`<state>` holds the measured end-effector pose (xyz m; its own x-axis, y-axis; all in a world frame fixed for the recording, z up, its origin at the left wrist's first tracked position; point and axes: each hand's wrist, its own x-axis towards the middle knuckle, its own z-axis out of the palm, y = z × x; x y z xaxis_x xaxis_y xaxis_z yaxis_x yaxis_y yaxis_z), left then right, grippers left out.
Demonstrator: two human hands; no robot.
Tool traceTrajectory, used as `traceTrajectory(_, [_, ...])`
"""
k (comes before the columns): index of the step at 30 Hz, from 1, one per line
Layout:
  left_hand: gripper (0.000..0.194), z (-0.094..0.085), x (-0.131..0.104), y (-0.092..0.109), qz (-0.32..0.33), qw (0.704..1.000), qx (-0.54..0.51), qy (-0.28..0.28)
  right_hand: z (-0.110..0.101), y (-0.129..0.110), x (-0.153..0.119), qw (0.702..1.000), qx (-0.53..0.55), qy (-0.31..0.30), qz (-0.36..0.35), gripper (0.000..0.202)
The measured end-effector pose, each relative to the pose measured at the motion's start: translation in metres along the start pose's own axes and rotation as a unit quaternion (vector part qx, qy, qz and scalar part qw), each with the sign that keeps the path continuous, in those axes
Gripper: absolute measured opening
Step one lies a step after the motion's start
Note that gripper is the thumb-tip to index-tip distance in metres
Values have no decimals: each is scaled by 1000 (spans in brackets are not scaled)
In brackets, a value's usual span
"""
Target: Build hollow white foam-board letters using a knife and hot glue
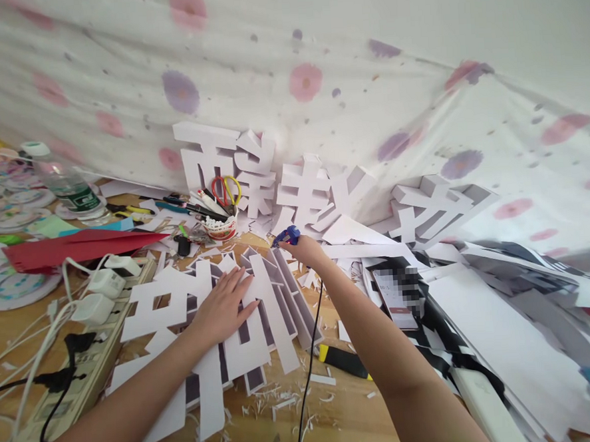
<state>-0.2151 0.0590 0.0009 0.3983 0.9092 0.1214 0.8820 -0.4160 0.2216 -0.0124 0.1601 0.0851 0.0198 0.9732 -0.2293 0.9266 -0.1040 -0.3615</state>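
Note:
My left hand [224,308] lies palm down with its fingers spread on a large white cut-out character [247,350], whose raised side walls stand up as open channels along the right. In my right hand [307,250] is a blue hot glue gun [288,235], held at the far right end of the character. Its nozzle points left, close to the upper edge of the walls. A black cord [310,373] runs from it down toward the front of the table. Whether the nozzle touches the foam board cannot be made out.
Finished white characters [318,193] lean against the flowered curtain. A cup [220,230] holds pens and scissors. Left are a power strip [91,363] with chargers, red paper [81,247] and a bottle [76,191]. Right lie a utility knife [344,360], a phone [390,298] and white sheets [502,342].

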Motion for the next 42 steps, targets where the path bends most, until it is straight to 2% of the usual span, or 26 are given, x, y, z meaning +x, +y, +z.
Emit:
traceTrajectory(13, [62, 7, -1, -3, 10, 1000, -12, 25, 0, 12, 3, 1000, -4, 15, -2, 43])
traceTrajectory(26, [66, 3, -1, -1, 0, 1000, 3, -3, -2, 22, 0, 1000, 7, 26, 11, 45])
traceTrajectory(42, [65, 0, -1, 0, 1, 1000, 4, -8, -5, 31, -8, 1000, -9, 18, 15, 45])
